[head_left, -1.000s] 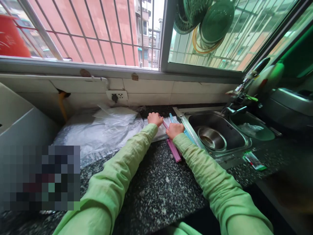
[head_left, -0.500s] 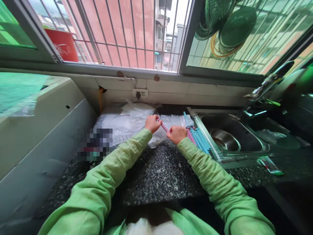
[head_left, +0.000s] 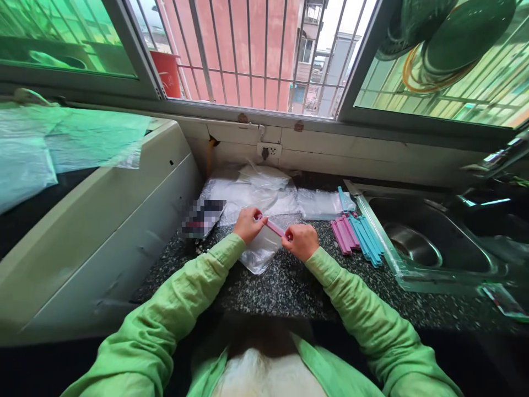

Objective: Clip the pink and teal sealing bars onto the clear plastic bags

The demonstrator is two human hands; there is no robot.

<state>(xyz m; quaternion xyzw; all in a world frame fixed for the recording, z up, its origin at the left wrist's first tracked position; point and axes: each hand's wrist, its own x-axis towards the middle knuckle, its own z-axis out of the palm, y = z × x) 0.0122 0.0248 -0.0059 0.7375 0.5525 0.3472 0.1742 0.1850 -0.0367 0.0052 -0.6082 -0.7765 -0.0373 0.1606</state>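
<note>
A slim pink bag sealing clip (head_left: 273,226) spans the gap between my two hands, slanting down to the right. My left hand (head_left: 249,224) pinches its upper left end between thumb and fingers. Closed round the lower right end is my right hand (head_left: 302,241). Beneath and in front of my left hand, a clear plastic bag (head_left: 259,255) lies on the speckled dark counter (head_left: 285,295). To the right of my right hand rest several pink clips (head_left: 344,234), side by side with several blue clips (head_left: 367,241).
Behind my hands are piled clear bags (head_left: 264,184) and a flat stack of small clear bags (head_left: 320,204). A dark, blurred-out object (head_left: 203,219) lies left. The sink (head_left: 433,220) borders the counter on the right, a white appliance (head_left: 124,220) on the left.
My view has turned left, so the counter things appear farther right. Both hands still hold the pink clip, and the pink clips on the counter show more fully beside my right hand.
</note>
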